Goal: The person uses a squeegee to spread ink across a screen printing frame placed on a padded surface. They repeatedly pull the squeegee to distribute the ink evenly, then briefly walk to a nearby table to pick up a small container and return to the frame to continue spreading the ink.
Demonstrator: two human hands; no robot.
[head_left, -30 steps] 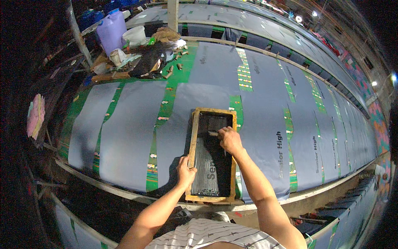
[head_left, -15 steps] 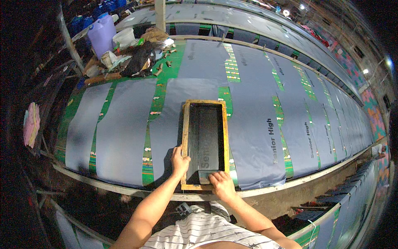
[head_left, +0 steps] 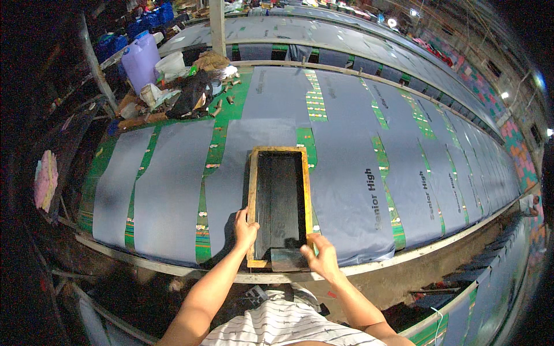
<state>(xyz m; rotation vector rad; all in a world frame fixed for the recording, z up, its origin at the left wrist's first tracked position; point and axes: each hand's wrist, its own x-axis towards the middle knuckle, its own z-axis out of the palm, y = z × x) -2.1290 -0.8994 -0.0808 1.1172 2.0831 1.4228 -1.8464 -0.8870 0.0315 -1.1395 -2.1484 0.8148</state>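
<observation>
A screen-printing frame [head_left: 308,196] with yellowed wooden sides and dark mesh lies on a grey-blue fabric piece [head_left: 265,131] near the table's front edge. My left hand [head_left: 246,232] is closed round its left side, towards the near end. Inside the near end rests a squeegee [head_left: 287,260], a flat, dark, wide blade, leaning against the frame's end. Beside its right end is my right hand [head_left: 323,255], thumb and fingers apart, at the frame's near right corner. Its fingertips are at the squeegee's edge; whether they touch it is hard to make out.
Grey-blue fabric pieces [head_left: 352,184], several with dark lettering, cover the long green table [head_left: 218,144]. At the far left stand a purple jug [head_left: 140,60], a white bucket [head_left: 171,66] and cluttered cloths. A post [head_left: 217,29] rises behind. Another table [head_left: 461,314] lies at the lower right.
The squeegee has tipped back against the frame's near end. My right hand has shifted right, its fingers loosening from the squeegee. My left hand still holds the frame's left side.
</observation>
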